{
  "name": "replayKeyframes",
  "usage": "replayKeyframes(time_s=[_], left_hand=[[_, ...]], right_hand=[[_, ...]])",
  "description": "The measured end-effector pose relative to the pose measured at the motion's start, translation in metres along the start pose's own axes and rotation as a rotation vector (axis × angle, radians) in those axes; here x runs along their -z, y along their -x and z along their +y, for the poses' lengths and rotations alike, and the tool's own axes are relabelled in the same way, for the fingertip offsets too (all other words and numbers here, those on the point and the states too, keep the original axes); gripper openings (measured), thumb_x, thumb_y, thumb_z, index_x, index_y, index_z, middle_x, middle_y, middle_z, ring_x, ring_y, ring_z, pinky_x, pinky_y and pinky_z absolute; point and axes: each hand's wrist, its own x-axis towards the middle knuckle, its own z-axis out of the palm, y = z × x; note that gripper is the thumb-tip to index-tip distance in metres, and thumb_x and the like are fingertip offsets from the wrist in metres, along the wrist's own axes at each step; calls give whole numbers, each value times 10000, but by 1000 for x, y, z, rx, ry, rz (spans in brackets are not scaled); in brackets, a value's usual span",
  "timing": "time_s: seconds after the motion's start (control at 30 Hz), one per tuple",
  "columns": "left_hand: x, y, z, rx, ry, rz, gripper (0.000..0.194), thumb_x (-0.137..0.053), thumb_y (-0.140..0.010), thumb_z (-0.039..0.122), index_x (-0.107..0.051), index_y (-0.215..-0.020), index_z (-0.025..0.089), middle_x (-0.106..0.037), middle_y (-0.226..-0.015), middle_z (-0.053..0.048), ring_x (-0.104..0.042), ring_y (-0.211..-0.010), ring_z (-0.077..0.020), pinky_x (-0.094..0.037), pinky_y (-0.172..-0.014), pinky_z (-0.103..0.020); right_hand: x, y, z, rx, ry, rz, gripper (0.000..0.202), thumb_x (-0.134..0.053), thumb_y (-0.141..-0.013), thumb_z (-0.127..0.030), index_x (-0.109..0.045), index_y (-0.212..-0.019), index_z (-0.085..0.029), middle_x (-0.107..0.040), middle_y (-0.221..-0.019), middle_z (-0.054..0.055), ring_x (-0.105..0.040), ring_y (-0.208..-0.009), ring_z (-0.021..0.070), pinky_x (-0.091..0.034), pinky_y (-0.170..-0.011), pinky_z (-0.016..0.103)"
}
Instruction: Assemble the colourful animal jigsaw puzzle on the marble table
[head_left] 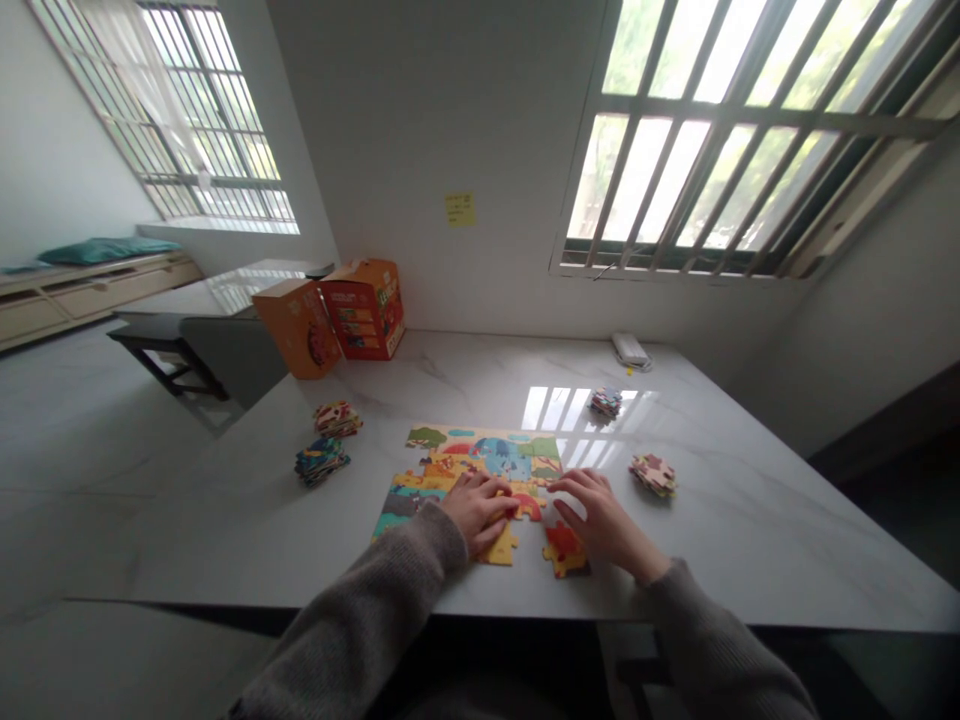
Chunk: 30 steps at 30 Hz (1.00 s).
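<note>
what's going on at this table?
A person's bare left hand rests on a colourful, partly joined animal jigsaw. The bare right hand, fingers spread, is at its right edge, beside separate red-and-yellow puzzle pieces; whether it touches any is unclear. The jigsaw's lower right is unfilled. Two multicoloured piece piles lie to the left on the white marble-patterned table, two more to the right.

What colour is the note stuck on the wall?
The note is yellow, with darker writing; it shows best in the head view.
</note>
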Motion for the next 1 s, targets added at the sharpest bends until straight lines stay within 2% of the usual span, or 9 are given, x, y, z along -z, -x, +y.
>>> replayKeyframes(time_s=[0.1, 0.17, 0.23, 0.3, 0.5, 0.6, 0.7, 0.87, 1.0], left_hand=[[1, -1, -2, 10, 33, -3, 312, -581, -891, 302, -667, -1187, 262, -647, -1239, -48, -520, -1095, -266, -364, -993, -446], [1, -1, -2, 13, 53, 4, 291, -564, -901, 285, -674, -1169, 250, -656, -1234, -46, -523, -1101, -258, -366, -1001, -438], [2, -1, -2, 15, 65, 11, 277, -544, -913, 272, -681, -1152, 246, -664, -1227, -43, -523, -1102, -251, -366, -1010, -429], [3, -1, -2, 17, 75, 15, 267, -531, -923, 273, -688, -1137, 244, -671, -1219, -41, -523, -1101, -247, -368, -1012, -423], [3, -1, -2, 21, 95, 38, 251, -552, -912, 265, -698, -1114, 240, -683, -1209, -35, -532, -1083, -248, -371, -997, -429], [3, -1, -2, 27, 94, 33, 249, -562, -908, 262, -698, -1116, 237, -682, -1210, -41, -529, -1088, -252, -378, -988, -428], [3, -1, -3, 31, 91, 22, 249, -570, -907, 260, -694, -1121, 236, -678, -1215, -41, -525, -1094, -254, -379, -991, -431], [2, -1, -3, 31, 87, 15, 248, -558, -914, 270, -691, -1122, 243, -672, -1218, -44, -524, -1092, -254, -381, -988, -430], [2, -1, -3, 35, 92, 19, 244, -556, -916, 268, -693, -1117, 243, -678, -1209, -39, -523, -1083, -255, -382, -978, -430]], right_hand=[[10, 18, -4, -5, -52, -114, 277, -610, -929, -290, -622, -1206, -299, -636, -1143, 64, -552, -1093, 249, -468, -978, 427], [14, 29, -5, -21, -53, -184, 417, -699, -865, -335, -585, -1265, -308, -611, -1172, 63, -537, -1099, 255, -468, -983, 423], [16, 36, -6, -37, -30, -240, 524, -786, -778, -355, -580, -1258, -311, -589, -1180, 59, -524, -1095, 264, -459, -986, 434], [16, 39, -8, -60, -6, -270, 538, -828, -722, -340, -594, -1206, -304, -576, -1168, 54, -517, -1086, 268, -450, -983, 440], [8, 35, -23, -55, -6, -277, 415, -757, -739, -234, -578, -1112, -265, -585, -1113, 52, -521, -1059, 262, -442, -959, 435], [1, 35, -30, -32, -28, -247, 527, -701, -762, -192, -531, -1253, -276, -566, -1191, 67, -500, -1126, 265, -427, -999, 435], [-2, 36, -26, -91, -10, -212, 687, -744, -723, -224, -476, -1354, -278, -537, -1257, 81, -471, -1187, 287, -416, -1030, 455], [-2, 37, -16, -124, -5, -278, 715, -766, -712, -229, -486, -1367, -281, -557, -1222, 73, -494, -1158, 286, -431, -1025, 470], [-1, 33, -30, -97, -42, -254, 687, -779, -702, -187, -510, -1327, -282, -537, -1203, 71, -490, -1143, 272, -447, -1036, 454]])
